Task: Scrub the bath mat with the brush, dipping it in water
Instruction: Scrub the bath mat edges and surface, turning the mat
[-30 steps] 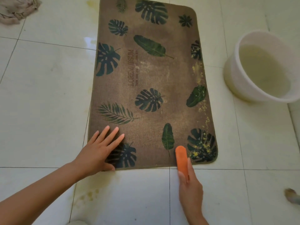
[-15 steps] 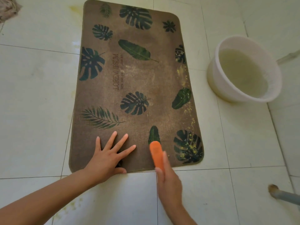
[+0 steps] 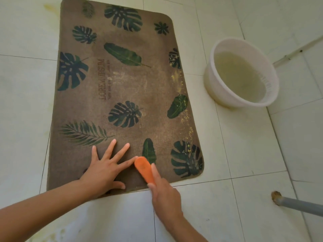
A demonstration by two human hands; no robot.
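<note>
Brush [image 3: 144, 169], gripped by right hand [image 3: 165, 198], has advanced onto bath mat [image 3: 148, 88]; left hand [image 3: 103, 170] splayed flat; scrubbing under way

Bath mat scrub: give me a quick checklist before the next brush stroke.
1. Left hand flat on the bath mat, pinning it: ok.
2. Right hand gripping the orange brush: ok.
3. Brush over the mat's near edge: ok.
4. Yellow grit along the mat's right side cleared: not ok.
5. White basin holding water, right of the mat: ok.
6. Bristles wet: cannot tell.
</note>
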